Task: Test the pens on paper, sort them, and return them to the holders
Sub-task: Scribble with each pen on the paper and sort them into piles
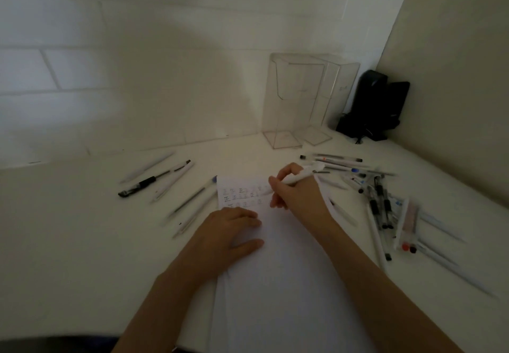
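A white sheet of paper lies in front of me, with rows of small written marks near its top edge. My right hand grips a white pen in a writing hold, tip down at the end of the marks. My left hand rests flat on the paper's left side, fingers straight. Several pens lie spread to the left of the paper. A bigger pile of pens lies to the right. Two clear plastic holders stand empty at the back.
A black device with a cable stands in the back right corner. White walls close the table at the back and on the right. The table's front edge runs along the bottom left.
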